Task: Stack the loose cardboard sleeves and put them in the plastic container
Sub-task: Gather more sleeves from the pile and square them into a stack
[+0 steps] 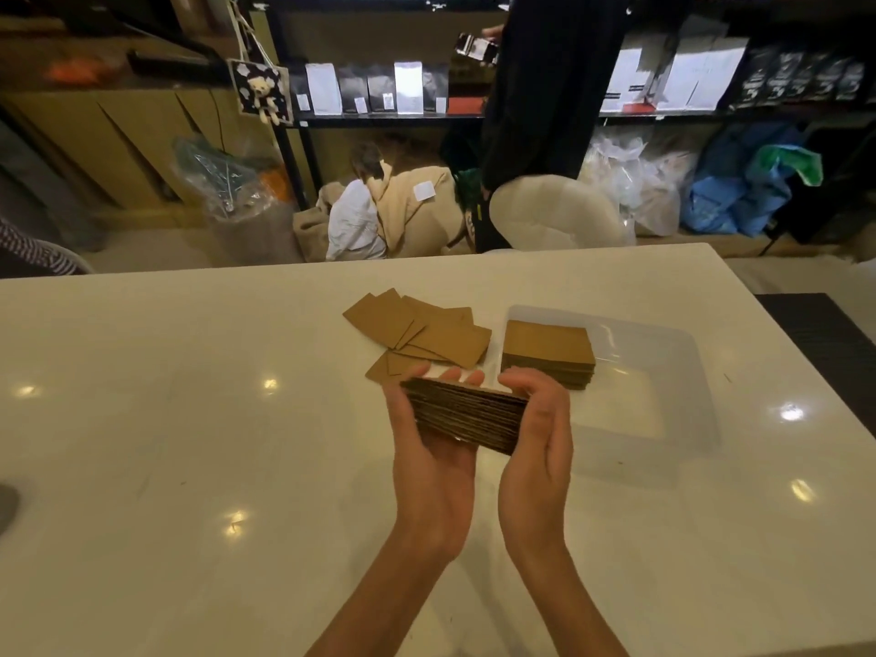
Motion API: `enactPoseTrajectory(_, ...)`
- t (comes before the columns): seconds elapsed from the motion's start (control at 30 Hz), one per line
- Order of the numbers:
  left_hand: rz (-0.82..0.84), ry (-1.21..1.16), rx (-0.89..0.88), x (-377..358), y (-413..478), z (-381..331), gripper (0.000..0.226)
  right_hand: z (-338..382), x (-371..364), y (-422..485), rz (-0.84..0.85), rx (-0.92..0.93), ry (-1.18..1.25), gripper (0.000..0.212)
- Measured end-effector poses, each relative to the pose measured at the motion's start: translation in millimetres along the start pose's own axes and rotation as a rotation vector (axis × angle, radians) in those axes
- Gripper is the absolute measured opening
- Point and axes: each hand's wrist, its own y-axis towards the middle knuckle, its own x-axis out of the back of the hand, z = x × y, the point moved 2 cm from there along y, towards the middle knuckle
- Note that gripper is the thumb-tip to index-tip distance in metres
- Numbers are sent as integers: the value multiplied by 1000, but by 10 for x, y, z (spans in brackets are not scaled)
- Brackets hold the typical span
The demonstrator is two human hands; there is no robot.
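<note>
Forearms (388,590): two bare forearms are seen entering from the lower edge and meeting over the middle of the table.
Left hand (433,448): placed palm-up beneath the held stack; its fingers are wrapped round the far side, with three fingertips (450,374) shown above the top edge. The stack is grasped.
Right hand (540,448): cupped against the right end of the same stack; its fingers are curled over the upper right corner, so the stack is grasped from this side too.
Held stack (467,419): a thick block of brown cardboard sleeves, raised off the table and tilted down to the right, with its layered edges turned toward the camera.
Loose sleeves (422,331): several flat brown sleeves are spread in an overlapping fan on the table, just beyond the hands and left of the container.
Plastic container (663,353): a clear, shallow, rectangular tub is set on the table to the right of the hands.
Stack in container (547,350): a squared pile of sleeves is lodged in the near left corner of the tub.
Table (189,419): a glossy white top, marked by reflected lights.
Background: dark shelving (379,118) is stocked with white and black pouches; filled plastic bags (635,182) are heaped beneath; a person in dark clothing (545,87) is stood at the shelves.
</note>
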Motion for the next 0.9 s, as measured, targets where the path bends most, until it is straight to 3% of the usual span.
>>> enactPoseTrajectory(0.07, -39, 84, -78, 4, 37, -44, 59, -54, -13, -20, 10, -105, 15, 33)
enactPoseTrajectory(0.27, -241, 134, -52, 52, 59, -14, 36, -153, -18, -64, 42, -251, -52, 28)
enactPoseTrajectory(0.4, -171, 166, -173, 25, 29, -17, 40, -182, -6, -88, 118, -387, -70, 30)
enactPoseTrajectory(0.5, -95, 265, -234, -67, 41, -65, 35, -153, 39, -44, 58, -331, -32, 31)
enactPoseTrajectory(0.63, -145, 249, -281, -168, 136, -89, 28, -102, 62, -23, 168, -272, -17, 37)
enactPoseTrajectory(0.7, -182, 242, -253, -232, 196, -84, 34, -68, 62, 14, 224, -209, -86, 45)
enactPoseTrajectory(0.8, -213, 175, -88, -341, 335, -74, 33, -16, 102, 183, 275, -30, -382, 47)
enactPoseTrajectory(0.9, -129, 186, 106, -531, 432, -22, 35, 18, 235, 457, 214, 61, -545, 32)
